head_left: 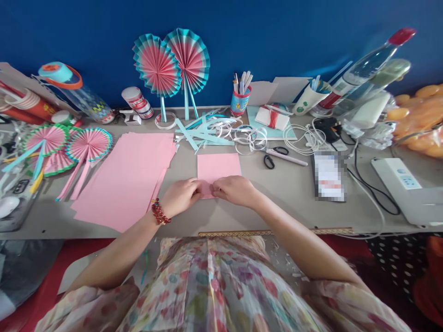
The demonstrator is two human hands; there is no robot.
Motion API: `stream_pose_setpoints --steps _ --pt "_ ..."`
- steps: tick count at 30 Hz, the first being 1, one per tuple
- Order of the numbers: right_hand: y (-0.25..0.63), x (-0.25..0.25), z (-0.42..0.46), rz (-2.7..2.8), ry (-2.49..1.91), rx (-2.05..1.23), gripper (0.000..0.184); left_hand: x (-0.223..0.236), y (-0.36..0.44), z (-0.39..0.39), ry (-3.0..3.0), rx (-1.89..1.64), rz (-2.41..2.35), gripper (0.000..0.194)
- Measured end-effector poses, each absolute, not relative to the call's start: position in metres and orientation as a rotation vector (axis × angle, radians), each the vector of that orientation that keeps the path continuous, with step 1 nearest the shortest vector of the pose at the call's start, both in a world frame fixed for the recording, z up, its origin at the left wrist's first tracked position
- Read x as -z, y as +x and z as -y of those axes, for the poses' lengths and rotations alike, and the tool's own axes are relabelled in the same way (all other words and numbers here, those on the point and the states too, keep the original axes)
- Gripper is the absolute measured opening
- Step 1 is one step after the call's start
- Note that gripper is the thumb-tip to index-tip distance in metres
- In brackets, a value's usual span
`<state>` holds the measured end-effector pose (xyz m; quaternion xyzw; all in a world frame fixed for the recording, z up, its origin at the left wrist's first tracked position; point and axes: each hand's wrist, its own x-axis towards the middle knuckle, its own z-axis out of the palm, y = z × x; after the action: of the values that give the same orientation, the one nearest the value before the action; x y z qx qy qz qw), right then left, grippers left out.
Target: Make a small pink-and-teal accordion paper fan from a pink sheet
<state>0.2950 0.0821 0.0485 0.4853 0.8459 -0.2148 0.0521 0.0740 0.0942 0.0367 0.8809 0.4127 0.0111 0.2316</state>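
A small pink sheet of paper [218, 165] lies on the table in front of me, with a thin bluish edge showing along its right side. My left hand [185, 194] pinches its near left part, fingers curled. Close beside it, my right hand [234, 190] is closed on the near right part of the same sheet. The fingertips of both hands nearly meet at the near edge, and what they do underneath is hidden. A stack of larger pink sheets [124, 175] lies to the left of my left hand.
Paper strips [207, 133] and white loops lie behind the sheet. Scissors [277, 157], a phone [329, 177] and a white power strip [403, 177] are on the right. Folded paper fans [188, 62] lean on the blue wall; smaller fans [89, 145] lie left. A pen cup [240, 100] stands behind.
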Motion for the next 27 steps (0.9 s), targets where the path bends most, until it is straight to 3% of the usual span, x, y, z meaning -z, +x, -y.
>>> stream_pose_setpoints --steps 14,27 --pt "0.320 -0.043 -0.073 -2.643 1.529 0.514 0.023 -0.038 0.074 -0.083 2.546 0.013 -1.174 0.008" --pt "0.332 -0.037 -0.072 -2.637 1.569 0.609 0.026 -0.038 0.075 -0.083 2.532 0.041 -1.221 0.012"
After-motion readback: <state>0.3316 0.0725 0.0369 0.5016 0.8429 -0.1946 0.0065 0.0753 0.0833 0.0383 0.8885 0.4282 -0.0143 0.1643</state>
